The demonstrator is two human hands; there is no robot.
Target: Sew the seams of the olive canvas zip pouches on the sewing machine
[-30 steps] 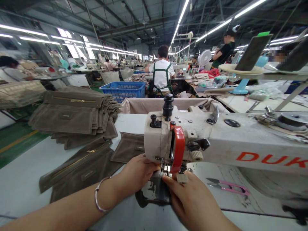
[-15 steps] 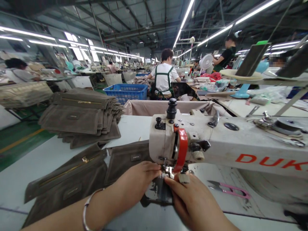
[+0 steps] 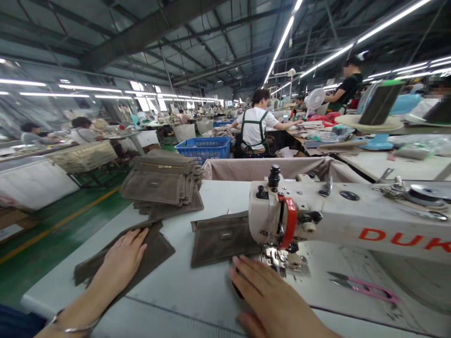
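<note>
My left hand [image 3: 121, 256] lies on a dark brown fabric pouch piece [image 3: 155, 251] on the table, fingers stretched over its upper part; the thumb is hidden. My right hand [image 3: 264, 291] is stretched out, fingers somewhat spread, just in front of the presser foot [image 3: 273, 257] of the sewing machine [image 3: 341, 206]. A small dark thing shows partly beneath its fingers, too covered to name. Between the hands and further back, another brown pouch piece [image 3: 225, 246] with a small label lies partly behind the machine head.
A stack of brown pouch pieces [image 3: 158, 183] stands at the table's back left. Pink-handled thread snips [image 3: 369, 287] lie on the machine bed. Behind are a cloth-lined bin [image 3: 232, 170], a blue basket [image 3: 204, 149] and a seated co-worker [image 3: 255, 126].
My left hand has left the needle area and moved left onto the pouch piece. My right hand has opened and drawn slightly toward me. The view has turned left.
</note>
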